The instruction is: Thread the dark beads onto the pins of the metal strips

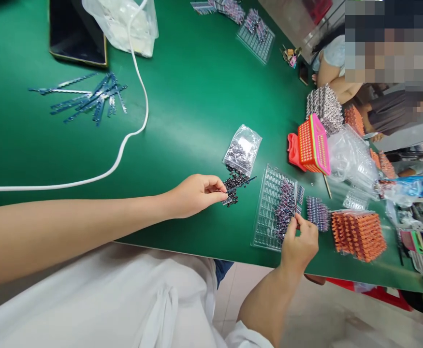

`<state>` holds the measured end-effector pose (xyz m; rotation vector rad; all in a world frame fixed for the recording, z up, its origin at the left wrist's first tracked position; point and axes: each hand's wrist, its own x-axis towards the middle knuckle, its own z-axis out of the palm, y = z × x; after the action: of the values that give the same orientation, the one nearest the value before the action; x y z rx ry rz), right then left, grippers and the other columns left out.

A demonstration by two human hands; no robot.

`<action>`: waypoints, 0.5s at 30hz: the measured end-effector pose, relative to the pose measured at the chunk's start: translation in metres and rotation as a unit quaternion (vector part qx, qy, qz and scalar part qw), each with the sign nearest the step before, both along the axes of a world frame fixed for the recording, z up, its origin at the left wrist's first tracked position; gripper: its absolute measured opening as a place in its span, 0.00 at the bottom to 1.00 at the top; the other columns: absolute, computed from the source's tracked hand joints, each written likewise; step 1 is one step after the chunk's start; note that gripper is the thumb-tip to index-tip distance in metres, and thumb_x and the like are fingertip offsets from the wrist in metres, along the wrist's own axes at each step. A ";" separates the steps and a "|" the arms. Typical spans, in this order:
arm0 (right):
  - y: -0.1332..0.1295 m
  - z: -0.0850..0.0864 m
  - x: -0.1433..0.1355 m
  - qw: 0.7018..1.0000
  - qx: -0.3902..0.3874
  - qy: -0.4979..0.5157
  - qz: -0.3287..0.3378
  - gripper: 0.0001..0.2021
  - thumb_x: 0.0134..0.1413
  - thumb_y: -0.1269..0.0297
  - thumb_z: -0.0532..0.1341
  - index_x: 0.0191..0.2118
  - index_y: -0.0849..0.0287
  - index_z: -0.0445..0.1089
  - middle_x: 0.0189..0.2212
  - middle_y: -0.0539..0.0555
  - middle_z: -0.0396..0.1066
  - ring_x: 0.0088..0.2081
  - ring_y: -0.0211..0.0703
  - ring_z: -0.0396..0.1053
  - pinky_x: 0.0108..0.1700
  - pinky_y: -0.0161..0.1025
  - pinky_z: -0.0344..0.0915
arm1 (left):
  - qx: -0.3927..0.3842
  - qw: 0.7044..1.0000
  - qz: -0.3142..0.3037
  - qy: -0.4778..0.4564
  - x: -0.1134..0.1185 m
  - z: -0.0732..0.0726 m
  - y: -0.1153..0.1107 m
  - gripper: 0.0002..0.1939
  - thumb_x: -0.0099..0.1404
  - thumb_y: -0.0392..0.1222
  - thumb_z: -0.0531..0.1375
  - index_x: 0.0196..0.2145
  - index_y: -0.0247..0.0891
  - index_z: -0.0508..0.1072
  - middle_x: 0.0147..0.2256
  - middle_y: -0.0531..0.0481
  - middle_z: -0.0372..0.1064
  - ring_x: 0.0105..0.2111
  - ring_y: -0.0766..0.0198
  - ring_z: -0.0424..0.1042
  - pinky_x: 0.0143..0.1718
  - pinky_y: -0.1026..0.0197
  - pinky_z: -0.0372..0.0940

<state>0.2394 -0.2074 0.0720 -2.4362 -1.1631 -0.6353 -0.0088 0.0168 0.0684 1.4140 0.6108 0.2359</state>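
Note:
My left hand point(198, 195) is closed in a pinch on a thin dark-blue strip point(248, 181), whose far end sticks out over a heap of small dark beads point(235, 186). Just behind the heap lies a clear plastic bag point(243, 147) with more dark beads in it. My right hand point(301, 244) has thumb and forefinger pressed together at the edge of a pile of small purple-and-dark spiky pieces point(285, 205). Those pieces lie on a clear plastic tray point(264, 212) with many compartments. What the right fingertips hold is too small to make out.
Loose blue strips point(91, 99) lie at the left, near a dark tablet point(77, 34) and a white cable point(119, 157). An orange basket point(307, 145), orange stacked pieces point(358, 234) and another tray point(256, 41) stand right and behind. People sit at the far side.

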 end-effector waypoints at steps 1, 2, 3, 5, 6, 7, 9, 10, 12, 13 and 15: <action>0.003 -0.001 -0.009 1.000 0.002 -0.004 0.003 0.12 0.62 0.61 0.58 0.45 0.57 0.76 0.37 0.63 0.74 0.41 0.53 0.71 0.45 0.47 0.66 | 0.001 1.000 0.000 -0.001 0.000 0.000 0.000 0.13 0.62 0.50 0.61 0.34 0.37 0.73 0.33 0.49 0.76 0.36 0.61 0.74 0.41 0.59 0.67; 0.007 -0.001 -0.018 1.000 0.003 -0.004 0.008 0.12 0.63 0.62 0.58 0.46 0.58 0.76 0.37 0.63 0.74 0.41 0.52 0.71 0.45 0.47 0.67 | 0.001 1.000 0.000 -0.001 0.000 0.000 0.000 0.12 0.62 0.50 0.61 0.34 0.37 0.73 0.33 0.49 0.76 0.36 0.61 0.74 0.41 0.59 0.67; 0.010 -0.002 -0.027 1.000 0.005 -0.004 0.015 0.12 0.63 0.63 0.58 0.46 0.58 0.76 0.37 0.62 0.74 0.41 0.52 0.71 0.45 0.46 0.67 | 0.001 1.000 0.001 -0.002 0.000 0.000 0.000 0.12 0.62 0.50 0.61 0.34 0.37 0.73 0.33 0.49 0.76 0.36 0.61 0.74 0.41 0.59 0.67; 0.018 -0.005 -0.045 0.999 0.011 0.006 0.042 0.11 0.63 0.65 0.57 0.47 0.59 0.75 0.38 0.61 0.74 0.42 0.50 0.71 0.46 0.46 0.68 | -0.002 1.000 0.003 -0.004 0.000 0.000 0.000 0.12 0.62 0.49 0.61 0.34 0.36 0.73 0.33 0.49 0.76 0.36 0.61 0.74 0.41 0.59 0.67; 0.022 -0.007 -0.053 0.998 0.016 0.015 0.059 0.11 0.63 0.67 0.57 0.47 0.59 0.75 0.38 0.60 0.74 0.42 0.48 0.72 0.46 0.45 0.68 | -0.004 1.000 0.003 -0.004 0.001 0.000 -0.001 0.12 0.62 0.49 0.61 0.34 0.36 0.73 0.33 0.49 0.76 0.36 0.61 0.74 0.41 0.58 0.67; 0.027 -0.009 -0.062 0.996 0.017 0.032 0.081 0.12 0.63 0.68 0.56 0.47 0.59 0.74 0.38 0.59 0.74 0.42 0.47 0.72 0.46 0.45 0.69 | -0.005 1.000 0.003 -0.004 0.001 0.000 -0.001 0.12 0.62 0.49 0.61 0.34 0.36 0.73 0.34 0.49 0.77 0.36 0.61 0.74 0.41 0.59 0.67; 0.035 -0.013 -0.077 0.988 0.011 0.077 0.132 0.13 0.63 0.71 0.55 0.48 0.58 0.73 0.40 0.58 0.74 0.43 0.45 0.72 0.47 0.44 0.69 | -0.008 1.000 0.005 -0.006 0.001 0.000 -0.001 0.11 0.62 0.48 0.62 0.34 0.36 0.73 0.34 0.49 0.77 0.36 0.61 0.74 0.41 0.59 0.67; 0.039 -0.016 -0.084 0.982 0.004 0.102 0.157 0.14 0.63 0.72 0.54 0.49 0.58 0.73 0.40 0.58 0.74 0.43 0.44 0.72 0.47 0.43 0.69 | -0.009 1.000 0.006 -0.007 0.001 0.001 -0.001 0.11 0.62 0.48 0.62 0.34 0.36 0.73 0.33 0.49 0.76 0.36 0.62 0.74 0.41 0.60 0.67; 0.046 -0.020 -0.094 0.971 -0.015 0.142 0.190 0.15 0.63 0.73 0.52 0.49 0.57 0.72 0.40 0.57 0.73 0.43 0.43 0.71 0.47 0.44 0.69 | -0.008 1.000 0.010 -0.010 0.001 0.002 -0.001 0.10 0.62 0.47 0.62 0.33 0.36 0.73 0.32 0.50 0.76 0.35 0.62 0.74 0.40 0.60 0.67; 0.049 -0.022 -0.098 0.967 -0.025 0.156 0.198 0.16 0.62 0.74 0.51 0.49 0.57 0.72 0.40 0.57 0.73 0.43 0.43 0.71 0.46 0.44 0.69 | -0.006 1.000 0.012 -0.011 0.001 0.002 -0.001 0.10 0.62 0.47 0.62 0.33 0.36 0.73 0.32 0.50 0.76 0.35 0.62 0.74 0.40 0.61 0.67; 0.053 -0.025 -0.103 0.964 -0.040 0.170 0.202 0.16 0.62 0.74 0.50 0.48 0.56 0.73 0.40 0.57 0.72 0.43 0.44 0.70 0.46 0.45 0.69 | -0.001 1.000 0.011 -0.012 0.001 0.003 0.000 0.10 0.62 0.47 0.61 0.33 0.36 0.73 0.32 0.50 0.76 0.35 0.62 0.74 0.39 0.61 0.67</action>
<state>0.1364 -0.1541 0.0467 -2.1537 -1.4908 -0.0451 -0.0079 0.0167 0.0715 1.4019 0.6074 0.2704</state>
